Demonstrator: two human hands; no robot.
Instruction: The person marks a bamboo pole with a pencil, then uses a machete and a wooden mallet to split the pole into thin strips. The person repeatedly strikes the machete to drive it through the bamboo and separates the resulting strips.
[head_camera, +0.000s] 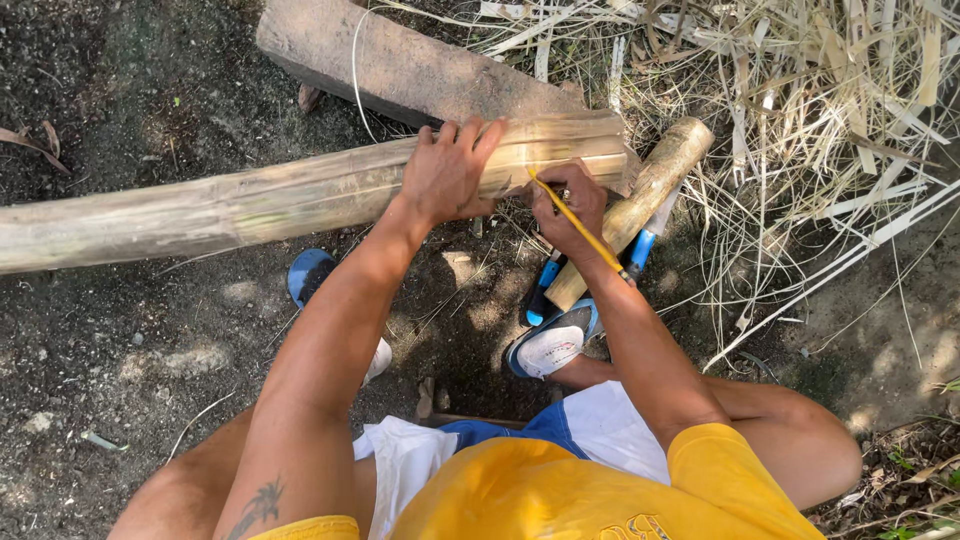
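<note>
A long pale bamboo pole (230, 205) lies across the dirt from the left edge to the upper middle, its right end propped on a brownish stone block (400, 65). My left hand (450, 170) rests flat on top of the pole near that end, fingers spread over it. My right hand (568, 205) is just right of it, gripping a yellow pencil (580, 228) whose tip touches the pole.
A short bamboo piece (640, 205) leans diagonally by the pole's end, above blue-handled tools (545, 290). Dry grass and bamboo strips (800, 120) cover the upper right. My feet in blue sandals (550, 340) stand on dark soil (120, 330).
</note>
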